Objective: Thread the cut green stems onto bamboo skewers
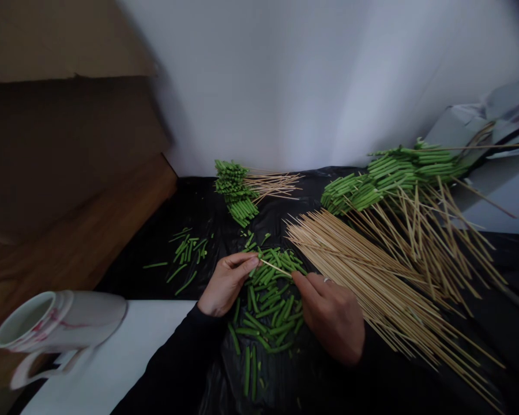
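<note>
The left hand (227, 282) and the right hand (331, 314) hold one thin wooden skewer (275, 267) between them. The right hand is closed on one end. The left hand's thumb and forefinger pinch the other tip; I cannot tell whether they also hold a green piece. Under and between both hands lies a heap of cut green pieces (268, 308) on the black-covered bench (207, 210). Just beside the right hand are the loose skewers (372, 276). Beyond the left hand lies a threaded bundle (236, 187).
</note>
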The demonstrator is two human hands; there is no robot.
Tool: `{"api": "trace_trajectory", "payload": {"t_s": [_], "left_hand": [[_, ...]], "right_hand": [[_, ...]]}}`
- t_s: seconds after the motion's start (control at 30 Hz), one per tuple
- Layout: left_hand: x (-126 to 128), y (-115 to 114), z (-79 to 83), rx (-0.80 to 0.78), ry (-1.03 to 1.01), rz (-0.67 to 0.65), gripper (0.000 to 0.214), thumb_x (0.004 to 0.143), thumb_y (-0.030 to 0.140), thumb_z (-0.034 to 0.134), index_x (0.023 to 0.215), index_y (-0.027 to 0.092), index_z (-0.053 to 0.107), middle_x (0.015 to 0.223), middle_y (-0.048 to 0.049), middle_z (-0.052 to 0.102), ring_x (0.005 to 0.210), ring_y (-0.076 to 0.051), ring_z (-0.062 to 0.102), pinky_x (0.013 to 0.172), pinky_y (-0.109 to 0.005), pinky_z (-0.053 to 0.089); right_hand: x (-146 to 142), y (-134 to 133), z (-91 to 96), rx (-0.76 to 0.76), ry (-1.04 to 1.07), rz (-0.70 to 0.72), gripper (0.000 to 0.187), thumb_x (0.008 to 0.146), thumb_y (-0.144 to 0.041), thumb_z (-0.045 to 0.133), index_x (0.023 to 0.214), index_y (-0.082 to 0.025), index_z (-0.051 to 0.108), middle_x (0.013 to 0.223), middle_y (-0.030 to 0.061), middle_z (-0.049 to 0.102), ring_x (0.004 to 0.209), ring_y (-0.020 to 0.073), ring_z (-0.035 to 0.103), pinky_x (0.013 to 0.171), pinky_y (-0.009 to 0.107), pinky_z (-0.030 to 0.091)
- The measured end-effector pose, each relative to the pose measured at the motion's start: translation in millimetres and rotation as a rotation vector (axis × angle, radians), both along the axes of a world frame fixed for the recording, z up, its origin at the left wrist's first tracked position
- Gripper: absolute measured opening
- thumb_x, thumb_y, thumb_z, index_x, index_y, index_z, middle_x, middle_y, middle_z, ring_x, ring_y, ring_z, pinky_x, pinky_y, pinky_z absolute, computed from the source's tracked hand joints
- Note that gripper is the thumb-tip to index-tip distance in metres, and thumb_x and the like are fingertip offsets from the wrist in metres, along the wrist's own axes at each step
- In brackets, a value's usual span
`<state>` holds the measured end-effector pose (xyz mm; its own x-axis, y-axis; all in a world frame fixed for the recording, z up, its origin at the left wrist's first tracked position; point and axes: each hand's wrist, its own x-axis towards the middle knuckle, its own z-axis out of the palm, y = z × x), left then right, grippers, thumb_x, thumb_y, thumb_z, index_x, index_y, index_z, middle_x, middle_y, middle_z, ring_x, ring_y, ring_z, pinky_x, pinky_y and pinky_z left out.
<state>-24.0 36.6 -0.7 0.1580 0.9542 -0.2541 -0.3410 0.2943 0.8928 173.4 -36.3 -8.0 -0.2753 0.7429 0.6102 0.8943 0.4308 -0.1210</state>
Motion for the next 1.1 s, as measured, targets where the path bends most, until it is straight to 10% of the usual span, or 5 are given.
{"api": "trace_trajectory", "payload": {"t_s": [1.1], "left_hand": [[-3.4,-1.1,2.1,-0.116,-0.020,-0.153,0.015,0.065,0.021,0.084,0.074,0.013,0.075,0.071,-0.0034,0.070,0.065,-0.010,0.060,0.066,-0.022,0.045]], "right_hand": [[-6.8,-4.2,1.3,0.013,0.012,0.001,0.027,0.087,-0.005,0.043,0.103,-0.014,0.063,0.071,0.0017,0.060,0.058,0.0139,0.047,0.056,0.032,0.028]]}}
